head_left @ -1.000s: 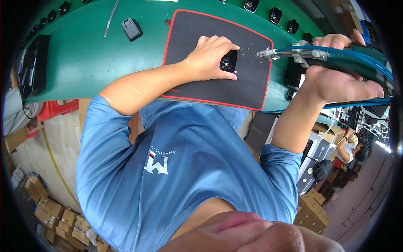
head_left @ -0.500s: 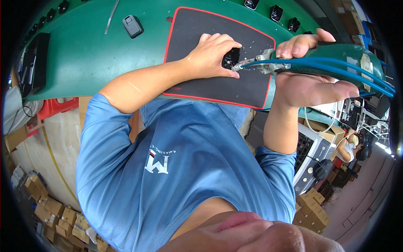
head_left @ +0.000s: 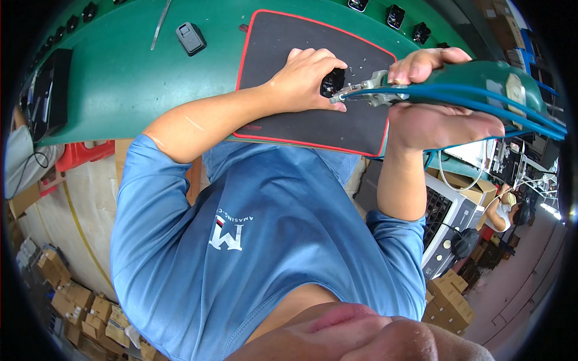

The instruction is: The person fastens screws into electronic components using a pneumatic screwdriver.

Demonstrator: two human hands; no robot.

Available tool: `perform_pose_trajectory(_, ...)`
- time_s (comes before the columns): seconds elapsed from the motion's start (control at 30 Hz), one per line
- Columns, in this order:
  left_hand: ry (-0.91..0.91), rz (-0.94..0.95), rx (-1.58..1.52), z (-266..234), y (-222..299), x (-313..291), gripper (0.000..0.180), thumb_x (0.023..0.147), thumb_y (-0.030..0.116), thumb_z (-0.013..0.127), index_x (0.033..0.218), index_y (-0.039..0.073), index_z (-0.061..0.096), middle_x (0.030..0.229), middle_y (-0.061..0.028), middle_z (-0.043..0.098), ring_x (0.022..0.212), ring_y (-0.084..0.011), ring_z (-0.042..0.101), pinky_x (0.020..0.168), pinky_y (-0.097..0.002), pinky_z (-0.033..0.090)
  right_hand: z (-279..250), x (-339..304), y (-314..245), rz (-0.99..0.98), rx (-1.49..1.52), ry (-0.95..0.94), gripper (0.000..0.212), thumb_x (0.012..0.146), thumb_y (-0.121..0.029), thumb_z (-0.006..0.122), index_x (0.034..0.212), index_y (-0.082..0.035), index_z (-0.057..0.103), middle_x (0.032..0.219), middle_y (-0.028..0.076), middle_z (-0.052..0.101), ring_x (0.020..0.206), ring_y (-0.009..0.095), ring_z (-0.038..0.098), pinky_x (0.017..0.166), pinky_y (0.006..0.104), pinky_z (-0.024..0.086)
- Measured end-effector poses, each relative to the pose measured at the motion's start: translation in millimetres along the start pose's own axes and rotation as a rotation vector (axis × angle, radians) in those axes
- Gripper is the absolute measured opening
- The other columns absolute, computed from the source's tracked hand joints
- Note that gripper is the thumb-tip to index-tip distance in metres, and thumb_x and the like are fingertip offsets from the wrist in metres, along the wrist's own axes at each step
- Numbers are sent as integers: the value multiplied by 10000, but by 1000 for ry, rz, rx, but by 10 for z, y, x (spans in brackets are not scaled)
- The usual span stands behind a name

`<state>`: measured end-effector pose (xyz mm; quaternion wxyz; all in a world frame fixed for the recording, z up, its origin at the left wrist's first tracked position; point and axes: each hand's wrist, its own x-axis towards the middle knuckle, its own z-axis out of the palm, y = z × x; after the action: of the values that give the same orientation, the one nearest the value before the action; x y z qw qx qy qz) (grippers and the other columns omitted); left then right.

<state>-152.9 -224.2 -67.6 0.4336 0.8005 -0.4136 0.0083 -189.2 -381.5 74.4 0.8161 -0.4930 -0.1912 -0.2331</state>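
My left hand [head_left: 303, 82] grips a small black open housing [head_left: 333, 82] on a black mat [head_left: 289, 123] with a red border. Its fingers and thumb curve around the housing from the left. Held in my right hand [head_left: 435, 125] is a green hand-held tool [head_left: 481, 78] with blue tubes and a metal nozzle, which looks like a screw-feeding driver. Fingers wrap its far side, and the thumb lies along the near side. The nozzle tip [head_left: 338, 97] is at the housing's near right edge; whether they touch I cannot tell. Tiny light bits lie on the mat beyond it.
A dark grey case [head_left: 191, 39] and a thin metal strip [head_left: 160, 25] lie on the green table [head_left: 138, 78]. Several black housings [head_left: 395, 17] line the far side. A black box [head_left: 53, 93] stands at left. Another person [head_left: 500, 213] is at far right.
My right hand and the green tool have moved slightly left, and the nozzle tip is a little lower. My left hand keeps its grip on the black housing.
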Motion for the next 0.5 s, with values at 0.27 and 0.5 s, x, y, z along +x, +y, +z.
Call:
perform_pose_trajectory(0.27, -21, 17, -4, -22, 25, -5, 800, 674, 472, 919, 1328, 138, 601, 1214, -46, 614, 1145, -273, 563, 949, -408, 348, 62, 410, -530, -6, -36, -324, 1298, 713, -1049, 230, 1364, 37, 517, 845, 108, 632, 713, 224, 623, 643, 364, 515)
perform_pose_trajectory(0.5, -18, -6, -7, -49, 15, -20, 810, 663, 511, 912, 1315, 136, 612, 1207, -49, 615, 1151, -266, 562, 944, -418, 352, 21, 254, -37, -26, -102, -208, 1223, 773, -1007, 243, 1311, 51, 540, 790, 121, 628, 640, 219, 614, 586, 364, 535)
